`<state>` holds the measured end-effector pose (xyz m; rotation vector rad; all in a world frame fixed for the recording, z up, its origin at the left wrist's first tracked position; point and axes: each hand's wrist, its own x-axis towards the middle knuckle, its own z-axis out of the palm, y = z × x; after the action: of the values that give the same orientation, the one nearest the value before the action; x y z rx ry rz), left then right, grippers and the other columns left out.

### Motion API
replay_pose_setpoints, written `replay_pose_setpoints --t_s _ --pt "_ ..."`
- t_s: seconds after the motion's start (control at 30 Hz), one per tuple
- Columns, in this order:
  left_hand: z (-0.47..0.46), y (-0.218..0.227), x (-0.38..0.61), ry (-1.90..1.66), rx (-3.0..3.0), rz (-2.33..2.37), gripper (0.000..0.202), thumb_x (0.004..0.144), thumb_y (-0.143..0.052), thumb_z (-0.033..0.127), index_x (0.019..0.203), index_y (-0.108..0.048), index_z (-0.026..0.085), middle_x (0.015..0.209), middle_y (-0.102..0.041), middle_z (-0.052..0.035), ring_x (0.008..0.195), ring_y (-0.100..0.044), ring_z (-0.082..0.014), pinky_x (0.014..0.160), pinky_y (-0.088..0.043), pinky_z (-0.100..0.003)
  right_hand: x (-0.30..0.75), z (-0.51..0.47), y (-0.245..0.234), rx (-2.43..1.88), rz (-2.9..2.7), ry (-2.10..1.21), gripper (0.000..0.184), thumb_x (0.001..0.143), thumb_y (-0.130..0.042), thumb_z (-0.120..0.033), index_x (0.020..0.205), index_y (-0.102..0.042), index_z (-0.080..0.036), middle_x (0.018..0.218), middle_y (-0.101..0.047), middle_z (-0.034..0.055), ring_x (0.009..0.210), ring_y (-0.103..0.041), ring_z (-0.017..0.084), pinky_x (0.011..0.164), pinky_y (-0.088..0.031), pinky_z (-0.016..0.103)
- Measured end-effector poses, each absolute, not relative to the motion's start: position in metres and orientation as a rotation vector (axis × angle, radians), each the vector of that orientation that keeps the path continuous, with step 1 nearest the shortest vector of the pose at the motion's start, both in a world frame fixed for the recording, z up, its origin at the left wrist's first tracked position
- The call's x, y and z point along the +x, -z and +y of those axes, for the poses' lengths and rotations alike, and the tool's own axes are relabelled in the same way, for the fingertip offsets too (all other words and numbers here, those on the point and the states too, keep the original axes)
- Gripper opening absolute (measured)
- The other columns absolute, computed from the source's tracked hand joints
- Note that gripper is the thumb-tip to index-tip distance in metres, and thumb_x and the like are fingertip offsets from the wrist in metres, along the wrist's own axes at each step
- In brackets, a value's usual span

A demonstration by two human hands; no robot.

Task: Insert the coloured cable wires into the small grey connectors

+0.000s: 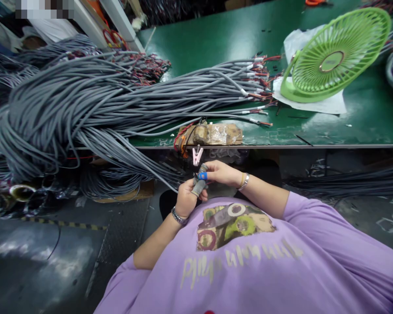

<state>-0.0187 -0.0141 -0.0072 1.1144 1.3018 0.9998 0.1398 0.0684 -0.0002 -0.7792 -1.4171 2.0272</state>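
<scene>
Landmark: worn wooden block bound with clear tape [227, 133], lying along the near edge of the long green-topped table [196, 39].
Left hand [186, 199]: on the body side of the block, curled, fingers drawn together; apparently closed around the end of a slim grey plastic-sheathed cable [168, 185].
Right hand [224, 173]: also on the body side of the block, meeting the left; thumb and forefinger brought close. Cannot tell about a firm pinch, too small and partly hidden.
Wire tips: thin and dark [195, 175], poking up between both hands, nearer the body than the block's left end.
Finger covers: grey fabric wrap [199, 186] and bright blue band [202, 175], both on fingers.
Cable sheaf: thick, grey, white-tagged, with red and black ends [183, 93]; behind the block and far out to its left.
Clip: pale pink plastic clothespin [197, 156], just on the body side of the block's left end.
Fan: lime-green, round, plastic [332, 61]; behind the block, to its right.
Good handling: probably best to steady the cable close to its end, keep fingertips off bare strands, and separate thin wires gently without tugging.
</scene>
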Motion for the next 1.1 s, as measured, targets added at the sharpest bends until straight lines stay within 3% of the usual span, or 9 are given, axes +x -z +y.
replay_pose_setpoints --t_s 0.3,0.53,0.7,0.8,0.93,1.1 --pt "-0.001 -0.003 -0.031 -0.545 1.085 1.275 0.041 0.070 -0.073 0.051 0.064 -0.060 0.014 0.050 -0.065 -0.0038 0.040 -0.060 -0.0129 0.041 -0.047 -0.020 0.137 0.057 0.008 -0.827 -1.586 -1.788 0.015 0.073 -0.064 -0.028 0.070 -0.059 -0.014 0.064 -0.058 -0.0023 0.060 -0.048 0.009 0.057 -0.041 0.022" --pt "-0.006 -0.003 -0.021 -0.807 0.964 1.255 0.041 0.073 -0.070 0.052 0.067 -0.064 0.012 0.047 -0.061 -0.0012 0.037 -0.057 -0.0110 0.038 -0.043 -0.019 0.143 0.064 0.016 -1.062 -0.959 -1.925 0.010 0.070 -0.059 -0.025 0.073 -0.061 -0.015 0.059 -0.053 -0.0034 0.048 -0.040 0.006 0.046 -0.034 0.019" --pt "-0.009 0.002 -0.019 -0.965 0.929 1.263 0.042 0.074 -0.069 0.053 0.069 -0.064 0.012 0.049 -0.063 -0.0017 0.038 -0.057 -0.0117 0.039 -0.044 -0.021 0.163 0.063 0.017 -0.870 -0.945 -2.233 0.029 0.063 -0.072 -0.022 0.090 -0.067 -0.014 0.072 -0.061 -0.0007 0.054 -0.047 0.006 0.051 -0.044 0.020" --pt "-0.010 0.004 -0.017 -1.016 0.927 1.282 0.041 0.074 -0.069 0.052 0.068 -0.064 0.012 0.049 -0.063 -0.0020 0.038 -0.058 -0.0120 0.040 -0.045 -0.021 0.163 0.056 0.016 -0.792 -1.081 -2.294 0.034 0.064 -0.078 -0.028 0.093 -0.066 -0.014 0.076 -0.062 0.0003 0.057 -0.050 0.007 0.053 -0.047 0.023" --pt "-0.010 0.006 -0.016 -1.041 0.939 1.282 0.039 0.075 -0.069 0.051 0.068 -0.064 0.012 0.050 -0.064 -0.0030 0.039 -0.060 -0.0130 0.040 -0.046 -0.021 0.152 0.048 0.014 -0.841 -1.203 -2.067 0.035 0.065 -0.080 -0.041 0.076 -0.062 -0.013 0.065 -0.056 -0.0025 0.055 -0.047 0.007 0.051 -0.042 0.020" --pt "-0.011 0.005 -0.021 -0.926 1.071 1.223 0.040 0.078 -0.068 0.051 0.068 -0.066 0.012 0.055 -0.068 -0.0061 0.046 -0.065 -0.0156 0.046 -0.052 -0.024 0.140 0.048 0.009 -0.877 -1.259 -1.954 0.042 0.063 -0.080 -0.049 0.070 -0.060 -0.013 0.059 -0.056 -0.0023 0.051 -0.045 0.006 0.049 -0.035 0.021"
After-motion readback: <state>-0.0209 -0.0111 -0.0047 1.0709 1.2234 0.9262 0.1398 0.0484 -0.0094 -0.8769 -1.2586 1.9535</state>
